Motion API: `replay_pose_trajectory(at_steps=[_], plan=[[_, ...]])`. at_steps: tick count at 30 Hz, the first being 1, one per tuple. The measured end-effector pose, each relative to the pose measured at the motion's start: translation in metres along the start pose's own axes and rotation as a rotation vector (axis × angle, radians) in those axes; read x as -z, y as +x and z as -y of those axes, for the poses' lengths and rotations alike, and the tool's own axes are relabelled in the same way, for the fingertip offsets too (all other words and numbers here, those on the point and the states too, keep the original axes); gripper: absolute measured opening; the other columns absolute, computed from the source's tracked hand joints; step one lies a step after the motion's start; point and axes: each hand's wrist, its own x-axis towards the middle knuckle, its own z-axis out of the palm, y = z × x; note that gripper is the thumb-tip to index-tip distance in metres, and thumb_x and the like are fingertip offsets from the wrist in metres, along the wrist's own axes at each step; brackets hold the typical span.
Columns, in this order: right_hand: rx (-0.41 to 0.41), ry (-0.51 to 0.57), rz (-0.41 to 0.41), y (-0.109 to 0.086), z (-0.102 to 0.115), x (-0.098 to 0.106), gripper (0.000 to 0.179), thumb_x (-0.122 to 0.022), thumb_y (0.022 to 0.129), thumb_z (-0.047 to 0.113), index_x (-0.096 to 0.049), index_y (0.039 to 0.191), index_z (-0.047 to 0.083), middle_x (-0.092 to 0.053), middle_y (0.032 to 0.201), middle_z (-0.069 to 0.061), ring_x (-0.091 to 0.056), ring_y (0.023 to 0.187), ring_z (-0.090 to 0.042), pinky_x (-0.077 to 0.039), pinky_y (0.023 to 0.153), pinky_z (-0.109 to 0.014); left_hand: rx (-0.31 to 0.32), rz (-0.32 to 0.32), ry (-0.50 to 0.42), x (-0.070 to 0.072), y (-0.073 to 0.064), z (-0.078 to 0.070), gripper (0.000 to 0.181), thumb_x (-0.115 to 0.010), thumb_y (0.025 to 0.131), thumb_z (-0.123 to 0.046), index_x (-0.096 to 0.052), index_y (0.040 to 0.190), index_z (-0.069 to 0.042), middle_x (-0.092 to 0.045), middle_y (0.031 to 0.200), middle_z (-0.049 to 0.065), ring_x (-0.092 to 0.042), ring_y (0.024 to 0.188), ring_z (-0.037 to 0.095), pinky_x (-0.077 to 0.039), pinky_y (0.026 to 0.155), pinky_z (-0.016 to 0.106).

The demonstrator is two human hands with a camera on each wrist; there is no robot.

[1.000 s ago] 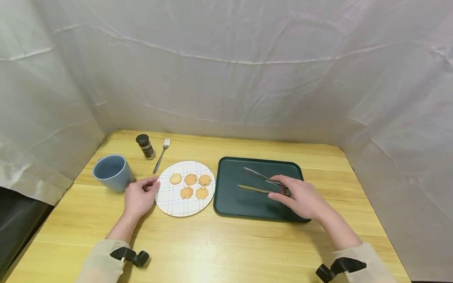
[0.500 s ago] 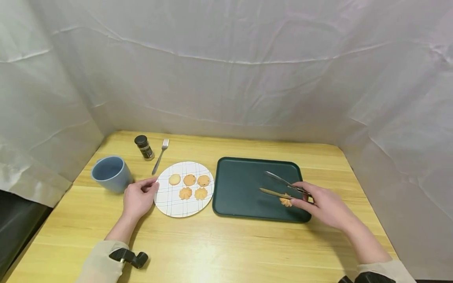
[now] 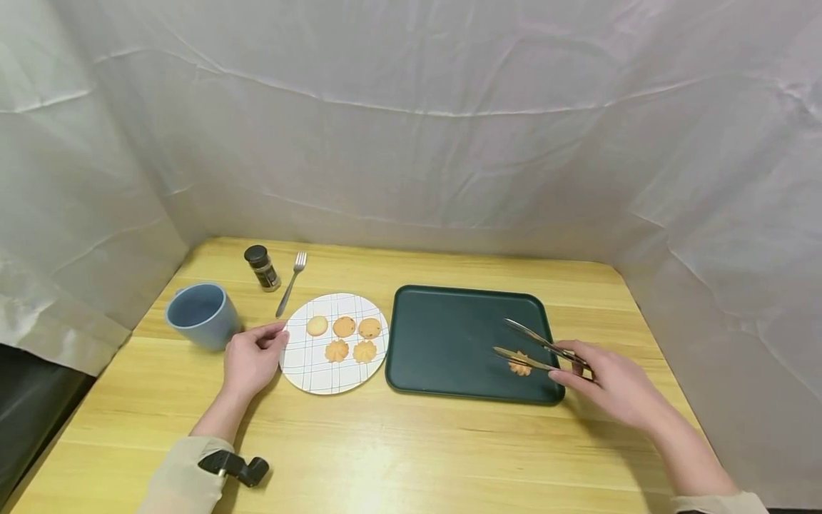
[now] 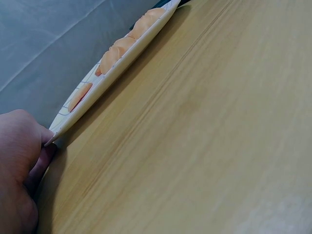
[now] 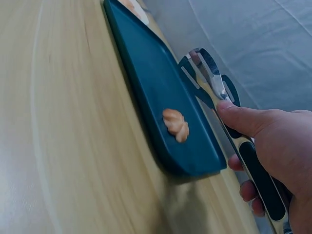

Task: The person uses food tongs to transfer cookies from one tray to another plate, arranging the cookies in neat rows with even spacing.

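My left hand (image 3: pixel 253 360) pinches the left rim of a round white checked plate (image 3: pixel 308 371), thumb above and fingers below in the left wrist view. Several small cookies (image 3: pixel 337 350) lie on the plate in two rows. On the right, my right hand (image 3: pixel 613 382) holds metal tongs (image 5: pixel 261 178), whose tips are spread apart with nothing gripped between them. Beneath them, one fluted cookie (image 5: pixel 175 125) sits on the dark green tray (image 3: pixel 449 343) near its right end, partly covered by a tong arm in the head view.
A blue mug (image 3: pixel 204 314) stands just left of my left hand. Behind it are a black-capped spice jar (image 3: pixel 262 268) and a fork (image 3: pixel 292 284). Grey cloth (image 3: pixel 411 143) hangs around the back and sides of the wooden table (image 3: pixel 385 450).
My right hand has moved right with the tongs, toward the tray's right edge. The cookie on the tray, hidden at first, now shows. My left hand stays at the plate.
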Motion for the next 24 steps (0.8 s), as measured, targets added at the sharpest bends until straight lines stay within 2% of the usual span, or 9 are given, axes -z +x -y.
replay_pose_trajectory(at_steps=[12,17,24], plan=[[-0.081,-0.022,0.052,-0.017,-0.014,-0.003,0.047,-0.064,0.103,0.055,-0.064,0.138,0.024,-0.056,0.083,0.014,-0.046,0.062,-0.006,-0.034,0.053,-0.03,0.004,-0.004,0.0,0.0,0.0,-0.001,0.026,-0.073,0.101,-0.019,-0.08,0.121,-0.004,-0.079,0.097,0.009,-0.068,0.081,0.02,-0.045,0.069,0.022],[-0.106,-0.028,0.091,-0.02,-0.018,-0.006,0.053,-0.061,0.103,0.059,-0.063,0.141,0.021,-0.057,0.084,0.013,-0.051,0.071,-0.009,-0.039,0.06,-0.034,0.005,-0.005,-0.001,0.0,0.0,-0.001,0.026,-0.073,0.101,-0.018,-0.08,0.121,-0.004,-0.078,0.097,0.009,-0.068,0.082,0.02,-0.045,0.07,0.022],[-0.094,-0.071,0.089,-0.023,-0.024,-0.009,0.057,-0.06,0.103,0.06,-0.064,0.142,0.019,-0.066,0.098,0.01,-0.063,0.089,-0.016,-0.051,0.07,-0.047,0.012,-0.002,0.005,0.0,0.0,-0.001,0.027,-0.073,0.101,-0.019,-0.079,0.122,-0.004,-0.079,0.098,0.01,-0.067,0.082,0.019,-0.045,0.07,0.022]])
